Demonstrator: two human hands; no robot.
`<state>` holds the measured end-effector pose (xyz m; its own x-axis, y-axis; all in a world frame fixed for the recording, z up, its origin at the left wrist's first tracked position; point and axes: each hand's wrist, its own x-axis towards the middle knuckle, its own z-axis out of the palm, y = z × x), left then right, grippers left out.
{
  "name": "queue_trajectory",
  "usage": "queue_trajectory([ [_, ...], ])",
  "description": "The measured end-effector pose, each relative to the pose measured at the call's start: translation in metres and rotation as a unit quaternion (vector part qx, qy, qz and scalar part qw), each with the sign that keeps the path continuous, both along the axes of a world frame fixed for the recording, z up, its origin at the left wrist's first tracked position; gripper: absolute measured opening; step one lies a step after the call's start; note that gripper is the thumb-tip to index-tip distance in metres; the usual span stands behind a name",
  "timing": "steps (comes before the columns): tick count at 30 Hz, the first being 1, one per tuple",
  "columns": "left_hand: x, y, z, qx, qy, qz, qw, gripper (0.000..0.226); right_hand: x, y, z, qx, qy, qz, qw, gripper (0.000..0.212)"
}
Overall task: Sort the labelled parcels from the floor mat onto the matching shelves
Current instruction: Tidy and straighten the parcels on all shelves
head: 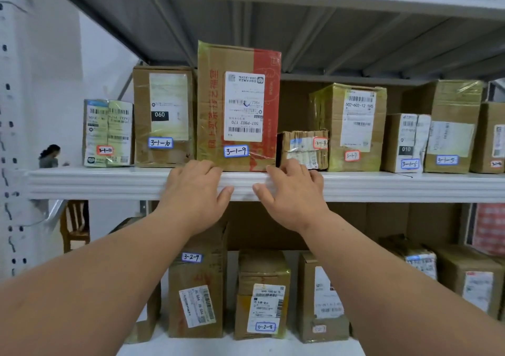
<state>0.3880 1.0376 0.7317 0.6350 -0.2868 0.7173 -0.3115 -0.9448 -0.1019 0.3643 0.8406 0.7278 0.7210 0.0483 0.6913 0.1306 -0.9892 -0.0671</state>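
Parcel: the tall brown-and-red cardboard parcel marked 3-1-9 [238, 107] stands upright on the white metal upper shelf [109, 183], at 12 o'clock from my hands.
Left hand [195, 191]: fingers spread and slack over the shelf lip, holding nothing.
Right hand [293, 191]: the same, fingertips at the parcel's lower right corner.
Risk: tall and narrow; a nudge at its foot could tip it forward off the lip.
Room: tight; brown box 3-1-10 [164, 116] close at 9 o'clock, small squat carton 3-1-8 [303, 149] against it at 3 o'clock; clearance above.
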Motion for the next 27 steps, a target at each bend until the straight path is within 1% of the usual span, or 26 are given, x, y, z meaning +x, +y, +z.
queue_trajectory([
  [6, 0.0, -0.002, 0.005, 0.004, 0.018, 0.005, 1.0, 0.052, 0.005, 0.002, 0.003, -0.016, 0.008, -0.023, 1.0, 0.059],
  [19, 0.006, -0.011, 0.013, 0.023, 0.054, 0.051, 0.997, 0.058, 0.013, -0.003, 0.011, -0.034, 0.022, -0.021, 0.999, 0.062],
  [24, 0.006, -0.014, 0.012, 0.019, 0.055, 0.065, 0.996, 0.064, 0.013, -0.001, 0.018, -0.033, 0.057, -0.022, 0.998, 0.068],
  [27, 0.005, -0.015, 0.012, 0.018, 0.054, 0.075, 0.996, 0.067, 0.012, -0.002, 0.019, -0.025, 0.062, -0.01, 0.998, 0.069],
])
